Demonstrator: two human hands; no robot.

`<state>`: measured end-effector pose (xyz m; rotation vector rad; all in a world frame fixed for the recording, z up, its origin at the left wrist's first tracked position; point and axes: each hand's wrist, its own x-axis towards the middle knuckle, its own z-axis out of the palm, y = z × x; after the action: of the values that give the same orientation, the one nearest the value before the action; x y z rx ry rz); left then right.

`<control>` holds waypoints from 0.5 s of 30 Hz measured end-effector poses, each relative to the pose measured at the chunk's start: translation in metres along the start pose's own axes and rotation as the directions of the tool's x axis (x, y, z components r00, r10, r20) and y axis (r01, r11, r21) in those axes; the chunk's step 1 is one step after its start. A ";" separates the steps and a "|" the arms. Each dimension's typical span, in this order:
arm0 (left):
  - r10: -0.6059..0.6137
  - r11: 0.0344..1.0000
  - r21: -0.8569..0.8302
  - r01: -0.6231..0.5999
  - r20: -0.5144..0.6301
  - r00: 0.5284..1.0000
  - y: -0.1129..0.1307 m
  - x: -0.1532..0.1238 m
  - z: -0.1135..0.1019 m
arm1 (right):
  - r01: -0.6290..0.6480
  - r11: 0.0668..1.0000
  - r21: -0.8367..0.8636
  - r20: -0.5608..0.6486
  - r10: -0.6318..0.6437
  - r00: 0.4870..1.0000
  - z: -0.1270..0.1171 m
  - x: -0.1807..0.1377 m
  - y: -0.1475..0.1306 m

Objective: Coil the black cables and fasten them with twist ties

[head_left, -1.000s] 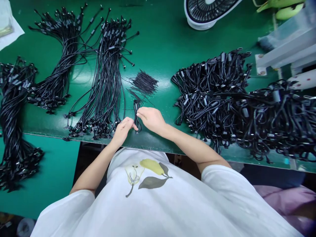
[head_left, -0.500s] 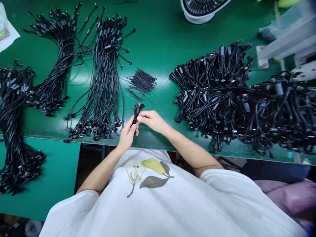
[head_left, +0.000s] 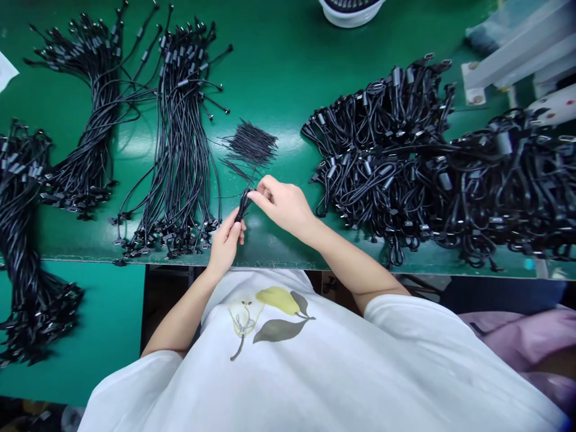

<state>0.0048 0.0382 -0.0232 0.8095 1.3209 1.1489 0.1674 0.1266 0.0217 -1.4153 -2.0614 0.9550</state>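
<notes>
1 black cable [head_left: 243,206] partly beyond left grip [head_left: 226,239]

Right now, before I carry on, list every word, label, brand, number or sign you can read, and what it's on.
No readable text anywhere in view.
Black cable in the left hand: any marking is too small to read.
Cable pile on the right: plugs too small to tell if marked.
White shirt: pear-and-leaf print, no words seen.
Paper at left edge: no writing discernible.
</notes>
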 end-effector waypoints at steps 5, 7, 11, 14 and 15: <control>-0.236 0.921 -0.253 0.298 0.247 0.940 0.019 -0.002 -0.004 | 0.358 0.917 0.177 0.140 -0.384 0.913 -0.007 0.007 0.012; -0.292 0.870 -0.298 0.392 0.329 0.898 0.026 -0.003 -0.006 | 0.443 0.868 0.224 0.125 -0.477 0.870 -0.011 0.009 0.016; -0.270 0.857 -0.347 0.381 0.327 0.906 0.031 -0.005 -0.004 | 0.421 0.881 0.216 0.046 -0.440 0.897 -0.013 0.010 0.017; -0.241 0.891 -0.328 0.314 0.243 0.939 0.027 -0.005 0.001 | 0.353 0.904 0.241 0.044 -0.374 0.926 -0.007 0.005 0.014; -0.219 0.910 -0.314 0.272 0.194 0.956 0.025 -0.004 0.004 | 0.313 0.914 0.260 0.030 -0.331 0.943 -0.003 0.003 0.013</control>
<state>0.0046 0.0417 0.0019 0.4540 1.0257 1.0491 0.1769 0.1334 0.0138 -0.8870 -2.0543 1.0912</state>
